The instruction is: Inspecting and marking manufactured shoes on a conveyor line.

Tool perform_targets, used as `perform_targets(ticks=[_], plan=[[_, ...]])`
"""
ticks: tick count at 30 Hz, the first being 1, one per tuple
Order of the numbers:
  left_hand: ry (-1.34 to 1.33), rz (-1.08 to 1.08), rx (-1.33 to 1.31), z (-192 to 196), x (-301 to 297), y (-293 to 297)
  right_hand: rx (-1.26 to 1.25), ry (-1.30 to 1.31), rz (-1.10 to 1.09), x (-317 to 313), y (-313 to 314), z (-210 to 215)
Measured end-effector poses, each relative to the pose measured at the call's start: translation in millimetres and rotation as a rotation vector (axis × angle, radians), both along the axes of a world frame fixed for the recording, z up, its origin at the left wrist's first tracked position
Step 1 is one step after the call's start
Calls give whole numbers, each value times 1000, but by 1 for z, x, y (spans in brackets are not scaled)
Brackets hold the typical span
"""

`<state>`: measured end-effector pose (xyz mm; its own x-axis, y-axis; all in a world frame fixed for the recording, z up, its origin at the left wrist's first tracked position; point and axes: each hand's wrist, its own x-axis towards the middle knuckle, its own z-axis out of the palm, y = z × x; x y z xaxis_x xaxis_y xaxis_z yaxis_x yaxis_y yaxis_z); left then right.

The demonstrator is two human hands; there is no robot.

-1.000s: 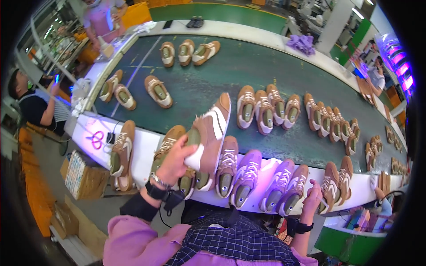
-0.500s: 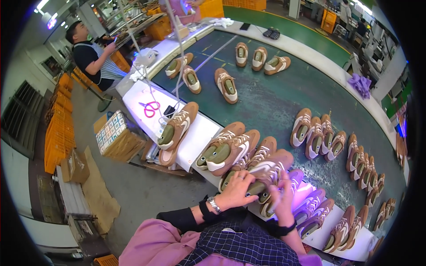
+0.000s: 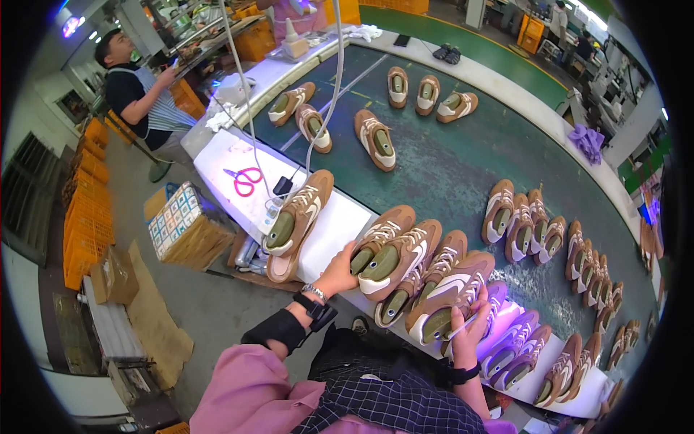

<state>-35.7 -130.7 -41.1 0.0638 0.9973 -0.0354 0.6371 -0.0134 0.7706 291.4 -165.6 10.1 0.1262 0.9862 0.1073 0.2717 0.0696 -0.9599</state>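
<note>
Shoe (image 3: 460,283), toe pointing away, is being touched by the nearer, stick-grasping right hand (image 3: 470,334), left hand (image 3: 337,273) grip being unclear.

Left hand (image 3: 337,273), at near edge of table (image 3: 441,170): fingertips hard to make out against brown shoe (image 3: 391,223); contact unclear. Right hand (image 3: 470,334), same edge: thin pale stick (image 3: 460,329) in grip, too small to identify. Person (image 3: 303,24) beyond table's left end: head cut off. Orange crate (image 3: 173,429), floor before table: mostly below lower edge. Shoes (image 3: 623,346), table's right end: overlapping, detail lost.
</note>
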Motion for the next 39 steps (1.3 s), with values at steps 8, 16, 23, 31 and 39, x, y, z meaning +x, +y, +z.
perform_targets(ticks=[8,16,23,31,39], plan=[[-1186,292,-616,-27,-62,-3,-28,-7,-252,-23,6,-8],[-1487,457,-476,-30,-126,-58,147,-297,12,-69,27,23],[-1426,617,-348,-32,-95,-40,-111,-222,214,-118,95,20],[-1248,727,-306,-28,-93,-53,-28,-484,134,-186,97,-8],[-1280,246,-253,54,-69,-59,-160,385,242,-92,76,13]])
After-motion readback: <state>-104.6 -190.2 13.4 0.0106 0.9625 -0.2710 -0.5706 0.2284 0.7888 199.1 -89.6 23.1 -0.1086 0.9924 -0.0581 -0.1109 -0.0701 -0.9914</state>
